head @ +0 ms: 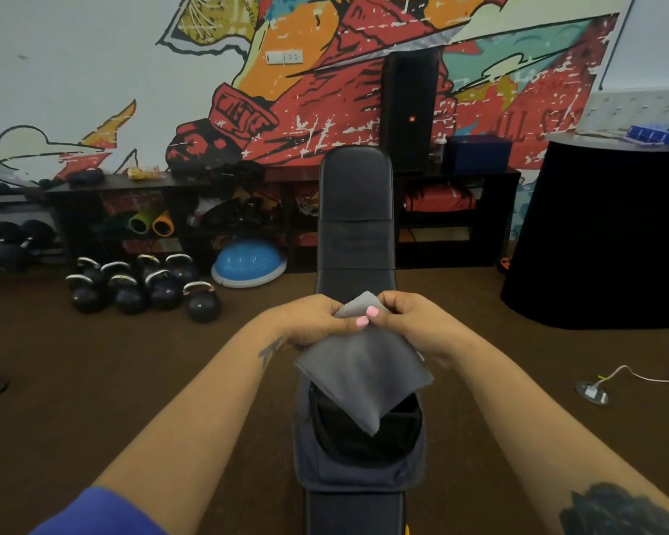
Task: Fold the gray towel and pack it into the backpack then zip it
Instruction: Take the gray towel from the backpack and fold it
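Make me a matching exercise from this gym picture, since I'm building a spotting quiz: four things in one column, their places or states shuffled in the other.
Things:
1. gray towel
2. backpack
3. kettlebells
4. blue balance dome

Places or states:
A. lying open on the bench
B. clustered on the floor at the left
C. pinched at its top by both hands, hanging down
D. on the floor by the shelf, left of the bench

Pairs: 1-C, 2-A, 3-B, 4-D. The left hand and right hand hold the towel over the backpack's opening.

A painted mural wall (325,71) at twelve o'clock, low black shelving (248,210) beneath, kettlebells (143,287) on brown floor (93,380) at ten.
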The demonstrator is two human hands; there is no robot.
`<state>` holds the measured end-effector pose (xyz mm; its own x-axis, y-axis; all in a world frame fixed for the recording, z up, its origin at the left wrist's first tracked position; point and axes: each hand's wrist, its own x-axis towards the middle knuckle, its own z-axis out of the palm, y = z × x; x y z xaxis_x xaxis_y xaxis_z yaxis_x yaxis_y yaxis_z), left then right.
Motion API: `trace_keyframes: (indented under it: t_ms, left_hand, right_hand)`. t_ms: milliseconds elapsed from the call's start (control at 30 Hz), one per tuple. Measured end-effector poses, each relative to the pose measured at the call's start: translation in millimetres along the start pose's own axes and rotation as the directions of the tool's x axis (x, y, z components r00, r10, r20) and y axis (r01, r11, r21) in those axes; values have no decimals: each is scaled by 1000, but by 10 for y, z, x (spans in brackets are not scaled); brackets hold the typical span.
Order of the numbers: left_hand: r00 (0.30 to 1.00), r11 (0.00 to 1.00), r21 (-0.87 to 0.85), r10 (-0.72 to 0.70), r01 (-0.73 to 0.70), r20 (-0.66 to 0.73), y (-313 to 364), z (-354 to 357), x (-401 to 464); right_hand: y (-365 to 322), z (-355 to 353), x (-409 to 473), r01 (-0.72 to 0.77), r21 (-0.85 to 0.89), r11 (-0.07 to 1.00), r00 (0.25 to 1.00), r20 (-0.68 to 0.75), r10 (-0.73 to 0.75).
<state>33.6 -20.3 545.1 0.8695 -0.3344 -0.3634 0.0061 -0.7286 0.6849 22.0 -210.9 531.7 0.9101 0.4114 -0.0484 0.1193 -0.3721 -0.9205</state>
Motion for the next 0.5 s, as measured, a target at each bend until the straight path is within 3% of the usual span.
trace_keyframes:
  t_ms: [233,500]
  left_hand:
    - [1000,949,-316,-29,25,-8,-126,34,-104]
    - [999,831,-555,30,-49,-45,-209,136,-155]
  right_hand:
    - [64,-93,-90,-146,-133,980,959,226,173]
    - [192,-139,-138,-193,266,945,981,63,182]
